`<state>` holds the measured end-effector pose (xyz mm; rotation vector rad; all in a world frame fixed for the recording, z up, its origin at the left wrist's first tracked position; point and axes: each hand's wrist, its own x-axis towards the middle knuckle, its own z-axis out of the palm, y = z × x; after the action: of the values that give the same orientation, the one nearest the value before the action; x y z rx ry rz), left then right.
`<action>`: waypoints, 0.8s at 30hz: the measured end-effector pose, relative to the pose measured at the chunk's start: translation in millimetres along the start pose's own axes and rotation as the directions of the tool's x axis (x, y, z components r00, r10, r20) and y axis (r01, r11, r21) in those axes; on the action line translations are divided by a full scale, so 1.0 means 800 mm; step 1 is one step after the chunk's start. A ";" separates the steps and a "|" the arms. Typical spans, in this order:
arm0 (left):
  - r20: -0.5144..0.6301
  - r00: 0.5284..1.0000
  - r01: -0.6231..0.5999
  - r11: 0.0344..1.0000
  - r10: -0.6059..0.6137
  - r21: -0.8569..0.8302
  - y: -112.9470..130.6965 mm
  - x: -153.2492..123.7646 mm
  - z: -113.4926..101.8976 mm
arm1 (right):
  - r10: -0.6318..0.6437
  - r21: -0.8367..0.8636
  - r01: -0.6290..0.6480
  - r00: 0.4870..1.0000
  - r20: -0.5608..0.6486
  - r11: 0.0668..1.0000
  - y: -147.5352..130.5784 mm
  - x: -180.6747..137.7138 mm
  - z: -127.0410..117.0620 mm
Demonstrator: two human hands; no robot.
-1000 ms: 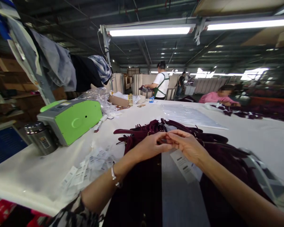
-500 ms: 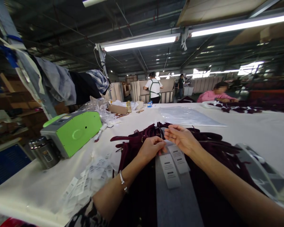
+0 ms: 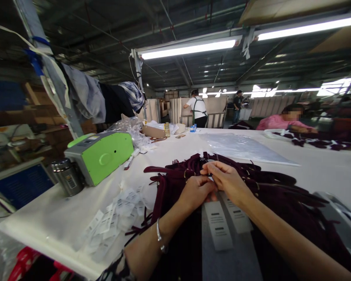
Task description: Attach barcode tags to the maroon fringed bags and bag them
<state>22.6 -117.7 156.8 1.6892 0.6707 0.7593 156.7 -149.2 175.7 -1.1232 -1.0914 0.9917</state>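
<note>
A pile of dark maroon garments with straps (image 3: 240, 183) lies on the white table (image 3: 61, 210) in front of me. My left hand (image 3: 196, 191) and my right hand (image 3: 226, 180) meet over the pile, both pinched shut at the top of two white printed tags (image 3: 219, 226) that hang toward me over a grey strip (image 3: 231, 261). A bracelet sits on my left wrist.
A green and grey machine (image 3: 101, 156) and a steel flask (image 3: 68, 177) stand at the left. Several loose white labels (image 3: 111, 220) lie near the table edge. A clear plastic sheet (image 3: 245, 148) lies beyond the pile. Other people work at the far end and the right.
My hands moved apart and came back together over the pile. A second white tag now hangs beside the first. My head shifted slightly.
</note>
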 end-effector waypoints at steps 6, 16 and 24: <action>0.062 0.998 0.033 0.988 -0.024 -0.148 0.002 0.001 -0.007 | 0.010 0.161 -0.026 0.995 0.097 0.987 0.007 -0.003 0.004; -0.222 0.888 0.063 0.372 0.402 0.926 -0.006 -0.028 -0.093 | -0.048 -0.481 0.061 0.998 0.040 0.875 -0.029 -0.006 -0.018; -0.158 0.923 -0.111 0.637 0.350 0.763 -0.024 -0.013 -0.106 | 0.038 -0.919 0.147 0.984 0.173 0.365 -0.037 0.005 0.001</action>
<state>-50.5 -69.8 152.1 2.4882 1.0887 1.0168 158.3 -150.1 205.2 -1.9193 -1.9417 0.2994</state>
